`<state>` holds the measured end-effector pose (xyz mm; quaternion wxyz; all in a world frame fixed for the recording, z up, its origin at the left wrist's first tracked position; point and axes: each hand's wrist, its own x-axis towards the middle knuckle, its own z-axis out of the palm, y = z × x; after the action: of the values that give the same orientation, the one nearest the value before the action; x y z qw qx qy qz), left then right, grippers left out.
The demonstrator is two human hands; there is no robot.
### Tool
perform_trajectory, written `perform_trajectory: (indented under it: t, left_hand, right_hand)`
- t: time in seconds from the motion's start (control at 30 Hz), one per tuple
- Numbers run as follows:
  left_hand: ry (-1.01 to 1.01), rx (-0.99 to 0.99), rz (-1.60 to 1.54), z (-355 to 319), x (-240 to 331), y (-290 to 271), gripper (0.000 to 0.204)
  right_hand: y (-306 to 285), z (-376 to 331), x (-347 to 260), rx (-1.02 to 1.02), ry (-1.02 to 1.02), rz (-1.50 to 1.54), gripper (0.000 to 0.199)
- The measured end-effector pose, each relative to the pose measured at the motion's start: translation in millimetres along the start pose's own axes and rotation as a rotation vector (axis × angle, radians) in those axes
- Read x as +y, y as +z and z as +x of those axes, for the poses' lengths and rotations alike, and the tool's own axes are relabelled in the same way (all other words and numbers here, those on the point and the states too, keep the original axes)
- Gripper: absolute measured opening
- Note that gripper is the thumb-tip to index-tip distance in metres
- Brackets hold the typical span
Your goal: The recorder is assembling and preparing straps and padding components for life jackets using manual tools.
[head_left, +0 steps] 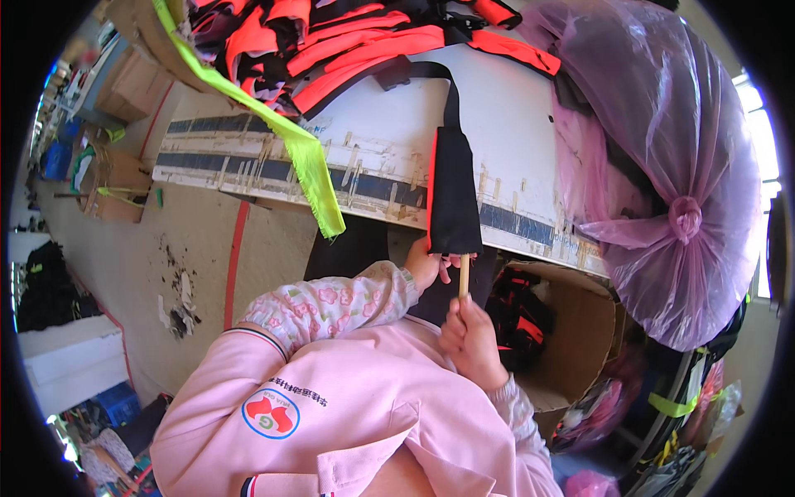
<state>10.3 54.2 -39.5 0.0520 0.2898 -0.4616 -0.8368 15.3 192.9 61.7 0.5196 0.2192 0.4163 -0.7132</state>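
Two bare hands work near the middle of the view. From its centre, a yellow-green strip [308, 156] hangs over the table [517, 137] toward ten-thirty; orange-and-black straps [364, 48] lie piled at eleven. The left hand [425, 263], partly hidden, curls its fingers at the lower corner of a black sleeve [456, 186], which lies at one-thirty. A wooden stick [464, 277] meets the sleeve's lower end; the right hand [472, 335], toward five, is closed around it. An open cardboard box [584, 344] sits at four, a purple bag [662, 141] past two.
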Motion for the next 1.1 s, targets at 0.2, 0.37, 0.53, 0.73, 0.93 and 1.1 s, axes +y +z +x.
perform_trajectory:
  t: [0.2, 0.37, 0.53, 0.73, 0.93, 1.1]
  left_hand:
    - [-0.147, -0.053, 0.007, 6.1, 3.9, -4.0, 0.021]
    - [-0.061, -0.026, -0.027, 12.2, -9.1, -6.3, 0.023]
    - [0.12, -0.142, 0.049, 26.2, 35.7, -35.9, 0.029]
    - [0.097, -0.12, -0.089, 58.5, 101.9, -32.6, 0.033]
    - [-0.24, -0.229, 0.131, 32.3, 51.4, -12.6, 0.035]
    - [-0.175, -0.266, 0.175, 35.1, 42.9, -20.1, 0.042]
  right_hand:
    - [11.9, 53.6, 12.9, -0.002, -0.142, -0.133, 0.028]
    - [-10.3, 49.4, 0.9, 0.032, -0.2, -0.362, 0.03]
    - [-77.8, 17.2, -5.8, 0.192, -0.588, -1.09, 0.027]
    - [-130.4, -2.3, -22.1, 0.4, -0.946, -1.228, 0.02]
    - [-118.1, 43.3, -104.8, 0.607, -1.069, -1.154, 0.026]
    - [-123.4, 51.8, -231.7, 0.842, -1.354, -1.628, 0.013]
